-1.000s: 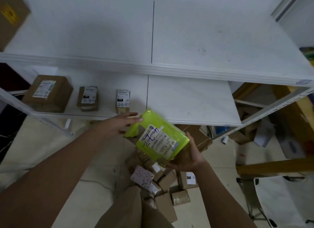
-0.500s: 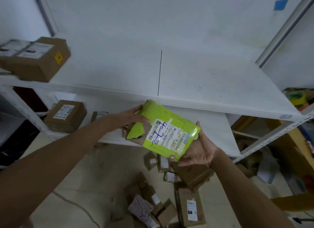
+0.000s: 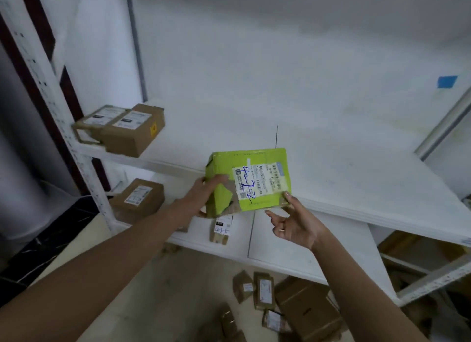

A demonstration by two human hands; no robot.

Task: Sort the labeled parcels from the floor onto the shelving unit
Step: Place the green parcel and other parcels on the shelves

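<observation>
Behind the green parcel (image 3: 251, 181), the left hand's (image 3: 200, 201) fingers hide.

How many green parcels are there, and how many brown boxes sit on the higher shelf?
Yellow-green plastic-wrapped parcel: 1
Brown cardboard boxes on the higher white shelf: 2
Total: 3

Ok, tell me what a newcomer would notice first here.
The bright green parcel, centre frame, with blue handwriting on its label; the left hand grips its left edge and the right hand touches its lower right corner, at the white shelf. Next, brown boxes at the shelf's left end and more parcels scattered on the floor.
</observation>
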